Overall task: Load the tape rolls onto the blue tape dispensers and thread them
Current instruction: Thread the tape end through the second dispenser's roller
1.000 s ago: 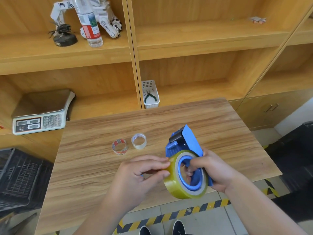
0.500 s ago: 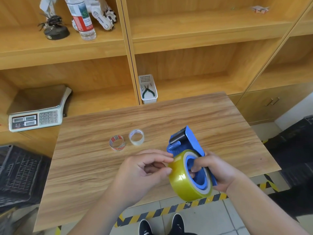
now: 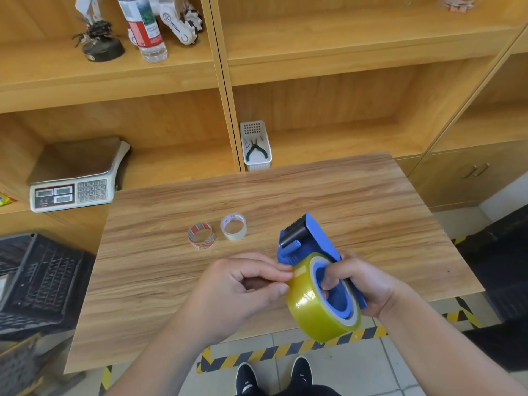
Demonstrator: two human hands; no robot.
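The blue tape dispenser is gripped by the right hand, apparently to steady it above the worktop. The mounted yellow tape roll is picked at by the left hand, fingertips pinched at its edge, probably so the end can be freed for threading.

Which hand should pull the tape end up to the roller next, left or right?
Left, probably. The left hand already pinches at the yellow tape roll edge, while the right hand grips the blue dispenser, steadying it.
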